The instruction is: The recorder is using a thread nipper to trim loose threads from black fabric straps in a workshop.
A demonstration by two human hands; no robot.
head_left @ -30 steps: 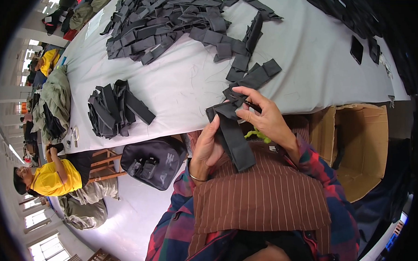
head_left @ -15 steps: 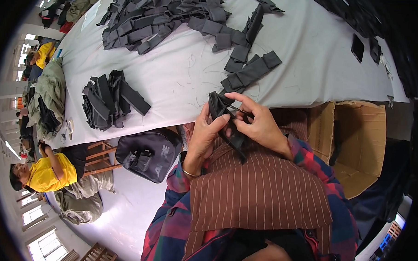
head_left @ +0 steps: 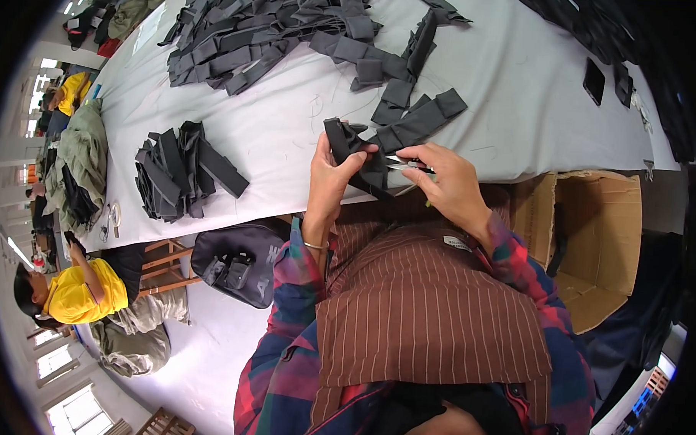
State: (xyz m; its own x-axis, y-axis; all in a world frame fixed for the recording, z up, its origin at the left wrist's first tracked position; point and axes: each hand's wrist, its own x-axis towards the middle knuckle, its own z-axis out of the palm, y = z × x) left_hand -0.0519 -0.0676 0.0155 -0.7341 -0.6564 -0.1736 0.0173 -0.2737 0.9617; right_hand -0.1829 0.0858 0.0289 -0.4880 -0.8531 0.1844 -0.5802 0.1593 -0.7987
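My left hand point(head_left: 330, 180) pinches a folded black fabric strip point(head_left: 340, 143) over the table's near edge, its lower end hanging toward my lap. In my right hand point(head_left: 455, 184) is a pair of small thread snips point(head_left: 400, 165), gripped between thumb and fingers. Their metal blades point left at the strip; whether they touch it I cannot tell. Just beyond my hands lies a chain of black fabric pieces point(head_left: 422, 122), running back to a large heap of such strips point(head_left: 278, 32). A smaller bundle of strips point(head_left: 179, 170) rests to the left.
A white cloth covers the table point(head_left: 289, 139). At the far right lies a dark phone point(head_left: 594, 81). An open cardboard box point(head_left: 596, 249) stands right of my lap. Below the table's left edge is a black bag point(head_left: 235, 259); a person in yellow point(head_left: 92, 289) sits beyond it.
My left hand has moved up and left with the strip. My right hand has drawn away to the right, bringing the snips' blades into view. The seated person's head has turned.
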